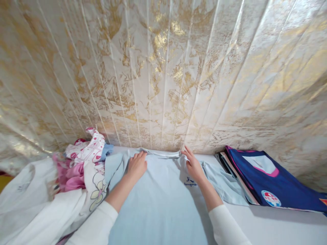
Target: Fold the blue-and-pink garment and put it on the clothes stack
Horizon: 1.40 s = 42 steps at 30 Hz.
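A light blue T-shirt (158, 197) lies spread out with its collar (163, 154) at the far edge of the white surface. Dark lettering and a small logo are printed on its chest, at the right. My left hand (138, 166) rests palm down on the shirt's left shoulder, beside the collar, its fingers laid flat on the cloth. At the collar's other end, my right hand (193, 166) touches the fabric with its fingers apart. The right sleeve (224, 183) reaches out toward a folded stack.
On the left lies a loose heap of white clothes (28, 200), with pink cloth (75, 175) and a patterned garment (88, 149). A folded pile topped by a navy shirt (286, 180) stands at the right. Behind rises a gold-patterned curtain (158, 75). The white surface (276, 224) shows at the lower right.
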Each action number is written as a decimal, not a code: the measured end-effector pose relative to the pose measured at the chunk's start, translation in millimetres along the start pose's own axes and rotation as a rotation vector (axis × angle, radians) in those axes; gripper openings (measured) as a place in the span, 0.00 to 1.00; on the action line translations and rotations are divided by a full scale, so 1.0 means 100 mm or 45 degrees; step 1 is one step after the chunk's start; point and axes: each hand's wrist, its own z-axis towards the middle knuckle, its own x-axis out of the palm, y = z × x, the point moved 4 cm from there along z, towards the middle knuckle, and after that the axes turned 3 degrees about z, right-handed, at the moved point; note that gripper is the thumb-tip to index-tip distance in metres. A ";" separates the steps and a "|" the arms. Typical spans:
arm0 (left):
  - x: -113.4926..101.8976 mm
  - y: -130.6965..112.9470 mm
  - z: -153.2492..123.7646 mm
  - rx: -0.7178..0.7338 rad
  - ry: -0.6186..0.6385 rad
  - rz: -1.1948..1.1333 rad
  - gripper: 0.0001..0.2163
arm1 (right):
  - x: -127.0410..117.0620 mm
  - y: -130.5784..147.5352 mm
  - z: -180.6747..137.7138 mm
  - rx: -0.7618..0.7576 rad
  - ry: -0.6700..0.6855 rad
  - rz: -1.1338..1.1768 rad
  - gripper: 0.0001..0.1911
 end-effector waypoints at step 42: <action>0.27 0.55 0.64 -0.381 0.435 -0.758 0.13 | -0.10 -0.73 0.34 0.562 0.369 0.029 0.07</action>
